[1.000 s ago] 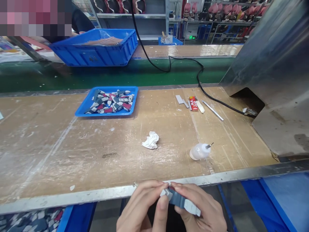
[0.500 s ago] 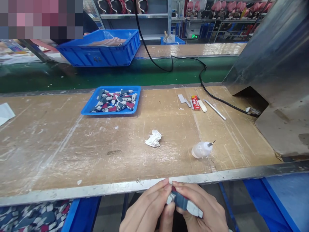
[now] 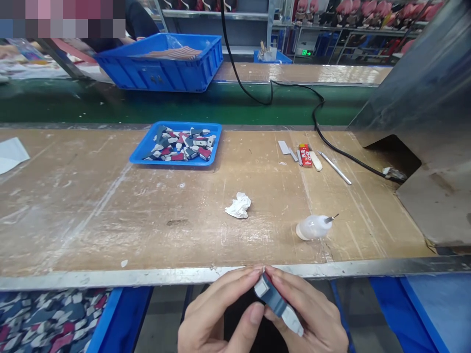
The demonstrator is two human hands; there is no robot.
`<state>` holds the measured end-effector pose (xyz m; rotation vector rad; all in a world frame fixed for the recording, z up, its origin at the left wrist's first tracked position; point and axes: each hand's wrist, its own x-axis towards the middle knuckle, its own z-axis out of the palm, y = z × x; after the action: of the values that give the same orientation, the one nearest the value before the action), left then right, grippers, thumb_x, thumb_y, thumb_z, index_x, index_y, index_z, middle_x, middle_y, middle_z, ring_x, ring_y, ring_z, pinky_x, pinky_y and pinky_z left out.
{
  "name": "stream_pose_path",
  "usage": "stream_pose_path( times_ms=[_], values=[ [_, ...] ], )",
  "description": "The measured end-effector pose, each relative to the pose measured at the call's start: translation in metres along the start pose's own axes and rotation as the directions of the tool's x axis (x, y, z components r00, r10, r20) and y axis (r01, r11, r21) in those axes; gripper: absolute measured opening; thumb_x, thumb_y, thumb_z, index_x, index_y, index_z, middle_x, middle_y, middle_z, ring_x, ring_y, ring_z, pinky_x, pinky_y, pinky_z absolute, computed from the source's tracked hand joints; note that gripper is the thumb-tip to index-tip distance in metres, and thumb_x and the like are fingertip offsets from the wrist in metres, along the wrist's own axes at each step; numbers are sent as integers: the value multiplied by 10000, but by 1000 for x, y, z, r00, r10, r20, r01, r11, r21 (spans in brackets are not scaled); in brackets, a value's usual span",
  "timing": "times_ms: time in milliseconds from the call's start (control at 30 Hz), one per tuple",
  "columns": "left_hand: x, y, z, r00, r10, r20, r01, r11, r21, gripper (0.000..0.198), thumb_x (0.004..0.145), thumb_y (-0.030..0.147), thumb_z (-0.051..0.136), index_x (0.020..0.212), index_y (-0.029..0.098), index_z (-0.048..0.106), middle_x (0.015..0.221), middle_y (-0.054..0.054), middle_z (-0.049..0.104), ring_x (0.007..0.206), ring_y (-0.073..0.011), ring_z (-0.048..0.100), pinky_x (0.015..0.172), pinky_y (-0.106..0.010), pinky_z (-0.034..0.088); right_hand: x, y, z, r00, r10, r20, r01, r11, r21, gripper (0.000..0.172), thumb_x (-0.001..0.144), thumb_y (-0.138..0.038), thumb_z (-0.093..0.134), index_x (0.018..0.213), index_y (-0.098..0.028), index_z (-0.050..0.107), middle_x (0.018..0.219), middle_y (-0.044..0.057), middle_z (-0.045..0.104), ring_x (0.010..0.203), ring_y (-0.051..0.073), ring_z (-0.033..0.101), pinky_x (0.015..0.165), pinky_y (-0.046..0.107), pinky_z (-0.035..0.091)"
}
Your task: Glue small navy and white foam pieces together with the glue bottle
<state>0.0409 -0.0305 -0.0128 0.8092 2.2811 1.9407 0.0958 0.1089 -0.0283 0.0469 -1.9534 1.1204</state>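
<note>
Grey and white, the small piece (image 3: 274,300) sat pinched between the half-closed fingers of your left hand (image 3: 215,311) and right hand (image 3: 309,314), just below the bench edge (image 3: 110,281); many more pieces (image 3: 180,146) lay left in the blue tray (image 3: 172,163).

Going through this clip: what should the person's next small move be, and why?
Probably turn the slate-grey and white plastic piece over to check its hidden side: the left hand and right hand pinch it just below the bench's steel edge, showing one face. It resembles the pieces in the blue plastic tray.
</note>
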Motion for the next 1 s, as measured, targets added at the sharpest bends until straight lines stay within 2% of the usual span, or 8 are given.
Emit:
stream_pose_path(
  times_ms=[167,300,367,533,667,767,867,1000],
  values=[
    [-2,-2,-2,1000,-7,24,8,1000,-28,375,853,103,696,1153,327,715,1108,8,761,991,-169,729,890,-232,600,-3,1,4,1000,-19,-10,19,1000,0,258,823,-53,718,1078,-86,710,960,126,775,886,178,753,819,192,620],
    [1,-4,-4,999,-27,36,27,1000,-10,348,857,130,701,1128,347,721,1092,33,764,987,-143,726,875,-185,588,-9,1,3,999,-28,-17,27,999,-46,232,877,-186,702,1091,-97,697,966,119,769,890,175,751,819,195,619],
    [3,-5,-4,999,-26,48,27,1000,-11,333,854,131,706,1109,343,726,1074,35,769,975,-142,730,872,-186,590,-13,1,3,1000,-9,-1,9,997,-73,232,904,-235,674,1095,-105,690,971,117,764,892,177,750,813,206,624],
    [5,-8,-6,997,30,74,-29,999,-16,319,843,98,714,1094,294,728,1056,0,771,953,-169,739,842,-218,614,-28,3,3,997,52,62,-44,992,-118,285,908,-170,635,1192,-151,651,1057,100,749,954,198,739,839,259,633],
    [5,-9,-9,994,80,81,-82,996,28,319,844,101,721,1117,265,715,1046,-21,764,942,-171,736,827,-223,619,-32,4,4,996,81,42,-75,989,-126,276,936,-207,592,1208,-180,637,1057,91,749,935,209,744,805,279,645],
    [7,-8,-10,982,155,109,-160,986,41,308,843,100,725,1123,227,707,1022,-27,761,912,-155,734,802,-197,616,-30,8,1,992,29,121,-14,992,-122,277,953,-248,573,1212,-156,599,1029,113,745,927,206,744,789,275,645],
    [7,-7,-12,979,166,120,-177,981,84,304,841,78,720,1117,203,696,1029,-31,757,926,-151,728,812,-193,611,-27,13,-3,978,-24,205,55,988,-145,288,974,-276,543,1221,-131,573,1046,138,733,972,198,732,827,268,630],
    [4,-7,-12,971,205,126,-220,968,119,310,821,29,727,1083,190,691,1005,-29,759,937,-159,726,819,-220,620,-19,11,-1,979,-55,196,90,981,-175,258,998,-283,510,1179,-128,609,995,124,750,920,177,745,803,218,624]
  ],
)
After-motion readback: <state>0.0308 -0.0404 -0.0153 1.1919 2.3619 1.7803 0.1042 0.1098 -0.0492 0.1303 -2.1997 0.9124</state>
